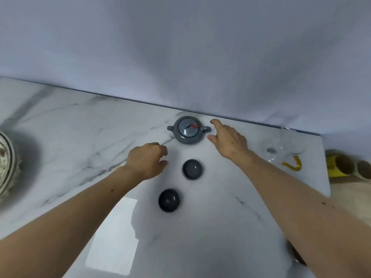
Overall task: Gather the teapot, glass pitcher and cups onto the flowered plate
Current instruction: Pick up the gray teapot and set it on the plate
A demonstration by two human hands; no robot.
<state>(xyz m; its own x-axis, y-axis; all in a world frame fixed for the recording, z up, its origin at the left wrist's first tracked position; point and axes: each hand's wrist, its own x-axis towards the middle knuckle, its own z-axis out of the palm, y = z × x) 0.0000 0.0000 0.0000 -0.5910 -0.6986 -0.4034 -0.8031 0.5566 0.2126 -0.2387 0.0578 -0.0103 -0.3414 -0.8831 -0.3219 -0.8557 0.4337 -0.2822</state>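
From the head camera, the grey teapot (189,129) is sitting on the marble tabletop (80,127) close to the wall, lid on, a red cord across the lid; two dark cups (192,169) (169,200) are standing apart in front of it; the glass pitcher (286,146) with its amber handle is resting well to the right; the flowered plate (7,163) is showing only as a rim at the far left edge, well apart from everything else. The teapot is looking like glazed ceramic, so probably stiff, slick and breakable, with a loose lid; taking it by the handle stub while steadying the lid seems wisest. The right hand (228,140) is hovering just beside the teapot's right stub, its grip spread wide and holding nothing; the left hand (146,160) is hanging near the farther cup, fingers loosely curled, grip half closed and empty, touching neither cup nor pot.
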